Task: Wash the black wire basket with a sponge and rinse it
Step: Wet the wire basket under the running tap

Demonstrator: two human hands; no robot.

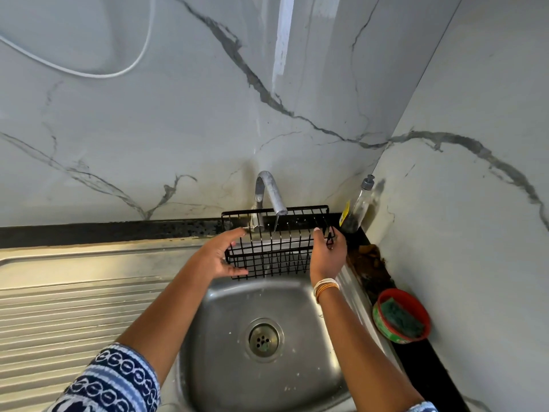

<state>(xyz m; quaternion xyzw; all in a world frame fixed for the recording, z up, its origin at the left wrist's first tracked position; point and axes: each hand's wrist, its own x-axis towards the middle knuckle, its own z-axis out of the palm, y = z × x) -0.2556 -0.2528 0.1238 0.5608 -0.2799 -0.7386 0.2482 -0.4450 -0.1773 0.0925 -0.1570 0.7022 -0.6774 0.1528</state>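
The black wire basket [276, 248] hangs over the steel sink [297, 298], right under the metal tap [271, 193]. A thin stream of water runs from the spout onto the basket's wires. My left hand [218, 257] grips the basket's left end. My right hand [326, 254] grips its right end, fingers curled over the rim. A green sponge [401, 318] lies in a small red bowl [416, 298] on the dark counter at the right, apart from both hands.
A ribbed steel draining board [74, 307] stretches to the left of the sink. A clear soap bottle [358, 208] with a pump stands in the back right corner. Marbled wall panels close in behind and on the right. Brown grime [368, 257] lies on the counter strip.
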